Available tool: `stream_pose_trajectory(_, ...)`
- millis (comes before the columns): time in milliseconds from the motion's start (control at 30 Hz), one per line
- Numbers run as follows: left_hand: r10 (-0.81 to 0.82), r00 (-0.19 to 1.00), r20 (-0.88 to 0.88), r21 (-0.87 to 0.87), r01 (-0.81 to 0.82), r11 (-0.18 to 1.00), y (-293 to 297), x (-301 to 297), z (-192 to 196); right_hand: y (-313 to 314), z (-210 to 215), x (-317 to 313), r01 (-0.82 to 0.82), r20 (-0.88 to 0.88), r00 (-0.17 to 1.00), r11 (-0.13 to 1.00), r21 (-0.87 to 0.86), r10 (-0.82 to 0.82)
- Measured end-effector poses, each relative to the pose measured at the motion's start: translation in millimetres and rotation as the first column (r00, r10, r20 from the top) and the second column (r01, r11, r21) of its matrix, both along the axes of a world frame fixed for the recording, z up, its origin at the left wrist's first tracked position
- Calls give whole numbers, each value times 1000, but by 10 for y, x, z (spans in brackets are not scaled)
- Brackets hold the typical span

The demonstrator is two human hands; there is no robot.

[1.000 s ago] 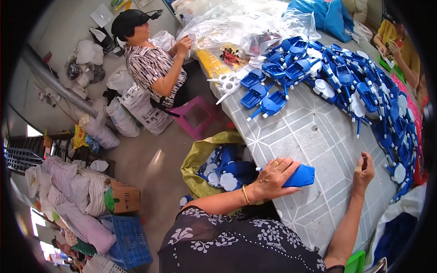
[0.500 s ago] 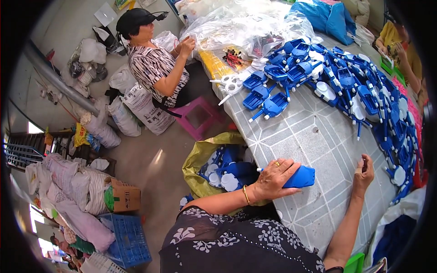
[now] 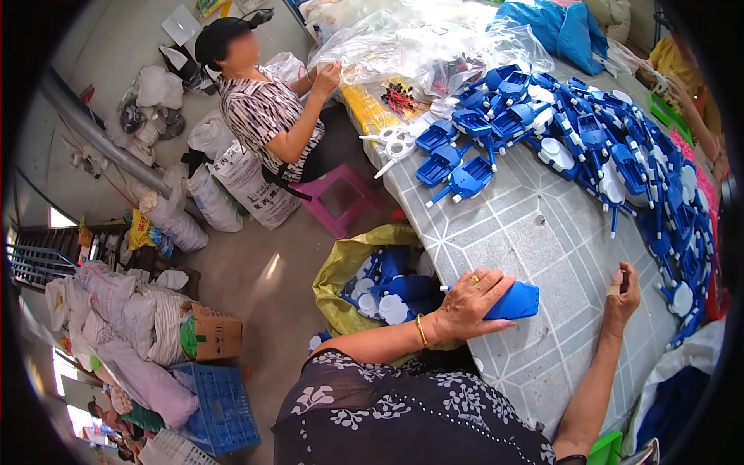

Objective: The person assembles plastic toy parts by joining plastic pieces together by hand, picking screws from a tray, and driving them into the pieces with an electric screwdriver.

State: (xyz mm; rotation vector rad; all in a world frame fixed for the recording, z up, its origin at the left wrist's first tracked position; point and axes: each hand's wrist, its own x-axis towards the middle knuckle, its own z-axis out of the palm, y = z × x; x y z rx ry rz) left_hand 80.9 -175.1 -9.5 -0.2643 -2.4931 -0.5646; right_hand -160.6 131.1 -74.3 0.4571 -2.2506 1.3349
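My left hand (image 3: 471, 304) is closed over a blue plastic casing (image 3: 516, 301) lying on the grey tiled-pattern tabletop (image 3: 535, 240). The palm covers part of the casing, and a thin white tip sticks out by the knuckles. My right hand (image 3: 622, 296) rests farther right at the table, its fingers curled together. Whatever may be between those fingers is hidden. Beyond both hands spreads a heap of blue casings with white tips and white round parts (image 3: 593, 139). A few loose blue casings (image 3: 469, 180) lie at its left end.
White scissors-like plastic parts (image 3: 397, 146) lie by the table's left edge, near red-and-black small pieces (image 3: 399, 99). Below that edge stands a yellow sack (image 3: 333, 271) of blue and white parts. A co-worker (image 3: 267, 116) sits on a pink stool (image 3: 335, 203); another (image 3: 690, 85) is at far right.
Both my hands keep their places, and the blue casing stays under the left. The seated co-worker's hands have risen slightly. At far right, the other person's hand has shifted.
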Motion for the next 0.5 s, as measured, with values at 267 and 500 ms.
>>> stream_pose_trajectory(267,-7,1000,-9,1,7,1000,-5,-7,0,27,-52,-36,-3,40,999,1000,-10,3)
stream_pose_trajectory(500,11,1000,-10,-8,-11,1000,-3,30,-6,25,-73,-38,-10,41,999,1000,4,10)
